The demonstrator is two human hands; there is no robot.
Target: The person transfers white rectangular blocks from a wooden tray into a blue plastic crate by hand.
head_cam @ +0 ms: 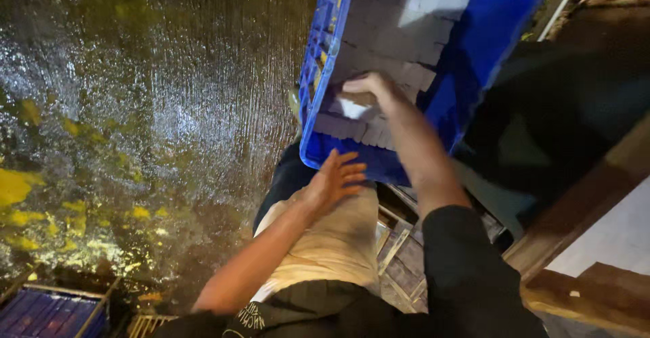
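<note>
Dark sleeves lead out to both hands: the left hand (336, 177) hangs spread and empty just below the blue crate's (474, 47) near rim, while the right hand (369, 86) reaches inside, fingers curled onto pale grey blocks (396, 40) stacked there. Wet floor (149, 108) glistens beyond.

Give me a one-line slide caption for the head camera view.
Right hand reaches among pale blocks in a blue crate; left hand open by its near edge, above wet floor.

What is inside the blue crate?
The blue crate holds rows of pale rectangular blocks. The right hand reaches in, covering some; the crate's floor is hidden.
</note>
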